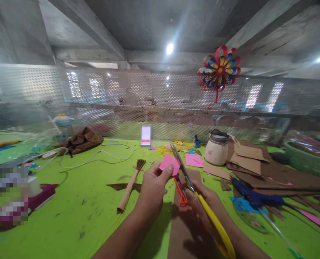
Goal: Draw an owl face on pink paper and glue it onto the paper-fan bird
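My left hand (pixel 153 185) pinches a small pink sheet of paper (pixel 167 163) between thumb and fingers. In my right hand (pixel 207 205) is a pair of scissors (pixel 212 219) with yellow handles. Its blades point up and away, close by the paper's right edge; whether they touch it I cannot tell. A red-edged tool (pixel 181 194), its kind unclear, shows between my hands over the brown paper (pixel 178 223). Left of my left hand lies a rolled brown paper tube (pixel 129 190) with a frayed top and dark leaf-like pieces. Another pink paper (pixel 194 160) lies beyond the scissors.
A blue glue gun (pixel 254 196) rests at right near brown cardboard pieces (pixel 248 158). Behind stand a cream jar (pixel 216 149), a small dark bottle (pixel 196 142) and a lit phone (pixel 146 136). A white cable (pixel 95 160) crosses the left side. A green basket (pixel 308 158) sits far right.
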`<state>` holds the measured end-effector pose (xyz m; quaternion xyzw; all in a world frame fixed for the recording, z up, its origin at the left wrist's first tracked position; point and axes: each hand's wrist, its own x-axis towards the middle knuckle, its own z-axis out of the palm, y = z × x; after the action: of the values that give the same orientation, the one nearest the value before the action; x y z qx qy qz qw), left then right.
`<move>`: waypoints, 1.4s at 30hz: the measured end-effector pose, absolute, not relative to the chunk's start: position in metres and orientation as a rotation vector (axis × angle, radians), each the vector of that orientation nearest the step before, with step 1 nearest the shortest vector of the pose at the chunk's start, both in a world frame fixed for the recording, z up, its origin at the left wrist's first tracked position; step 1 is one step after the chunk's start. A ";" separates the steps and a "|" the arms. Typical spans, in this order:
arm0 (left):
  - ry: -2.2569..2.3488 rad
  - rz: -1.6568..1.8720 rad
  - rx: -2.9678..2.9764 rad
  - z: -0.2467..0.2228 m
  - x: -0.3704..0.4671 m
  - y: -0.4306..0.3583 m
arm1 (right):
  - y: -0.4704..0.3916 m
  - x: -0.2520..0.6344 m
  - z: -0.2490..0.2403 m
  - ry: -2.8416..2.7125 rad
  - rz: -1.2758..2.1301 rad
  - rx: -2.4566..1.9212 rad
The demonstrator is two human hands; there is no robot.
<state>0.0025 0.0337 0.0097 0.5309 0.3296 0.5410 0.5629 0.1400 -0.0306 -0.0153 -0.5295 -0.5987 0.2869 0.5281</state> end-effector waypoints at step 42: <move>0.564 0.877 1.297 0.008 0.010 0.026 | -0.031 0.152 -0.003 -1.110 0.723 -1.037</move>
<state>0.0103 0.0259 0.0076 0.5761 0.2506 0.3895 0.6736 0.1522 -0.0305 -0.0028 -0.4593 -0.4919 0.3205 0.6666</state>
